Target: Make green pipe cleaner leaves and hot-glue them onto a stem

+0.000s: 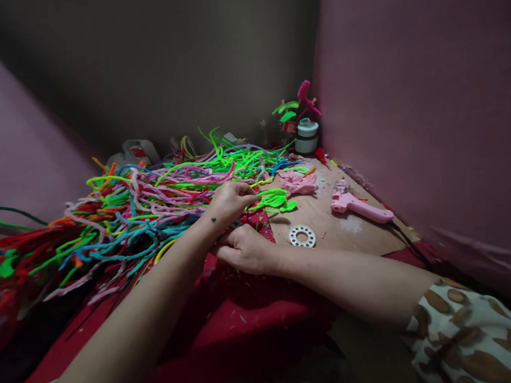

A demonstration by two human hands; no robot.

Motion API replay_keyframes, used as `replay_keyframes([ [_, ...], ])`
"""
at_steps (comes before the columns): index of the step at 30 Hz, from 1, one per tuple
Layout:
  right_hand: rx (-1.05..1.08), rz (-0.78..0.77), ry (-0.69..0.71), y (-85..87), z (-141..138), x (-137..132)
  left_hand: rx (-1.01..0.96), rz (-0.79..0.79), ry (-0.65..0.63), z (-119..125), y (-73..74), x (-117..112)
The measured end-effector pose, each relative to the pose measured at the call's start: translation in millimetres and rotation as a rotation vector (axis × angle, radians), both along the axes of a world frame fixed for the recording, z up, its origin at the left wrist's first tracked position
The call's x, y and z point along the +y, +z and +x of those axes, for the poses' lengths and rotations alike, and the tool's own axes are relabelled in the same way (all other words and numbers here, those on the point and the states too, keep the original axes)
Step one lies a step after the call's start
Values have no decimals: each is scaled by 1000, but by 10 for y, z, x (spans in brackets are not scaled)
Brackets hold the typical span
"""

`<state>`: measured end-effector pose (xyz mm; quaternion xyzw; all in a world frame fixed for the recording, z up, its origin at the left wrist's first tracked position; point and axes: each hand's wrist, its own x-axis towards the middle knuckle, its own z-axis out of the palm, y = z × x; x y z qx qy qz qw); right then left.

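The left hand [233, 203] has its thumb and fingers pinched together at the end of the green looped stems [276, 199] (whether it grips them I cannot tell). The loops lie over the near-left part of the brown board [332, 227], near the white ring [293, 238]. The right hand [248, 250] curls inward just below, its contents hidden. Fuzzy stems [184, 186] heap up beside the left hand.

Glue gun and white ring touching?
Apart. The head view plainly shows bare board between the pink glue gun and the white ring.
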<state>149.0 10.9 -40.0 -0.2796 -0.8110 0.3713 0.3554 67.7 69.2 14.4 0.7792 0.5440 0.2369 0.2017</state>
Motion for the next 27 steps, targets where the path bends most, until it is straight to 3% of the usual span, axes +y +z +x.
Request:
replay_keyframes([
  [8, -95, 105, -37, 21, 21, 26, 144, -109, -101, 159, -89, 235],
  [13, -87, 115, -30, 32, 35, 17, -64, -92, -80, 64, 31, 134],
  [17, -50, 50, -76, 32, 44, 35, -240, -128, 14, -240, 258, -135],
  [20, 28, 4, -120, -16, 41, 68, -233, -95, 80, -563, 367, -352],
  [24, 19, -84, 90, -100, 19, 48, -92, -82, 129, -959, 322, -538],
  [27, -85, 70, 272, -125, -21, -27, -5, -130, 85, -1140, 182, -616],
])
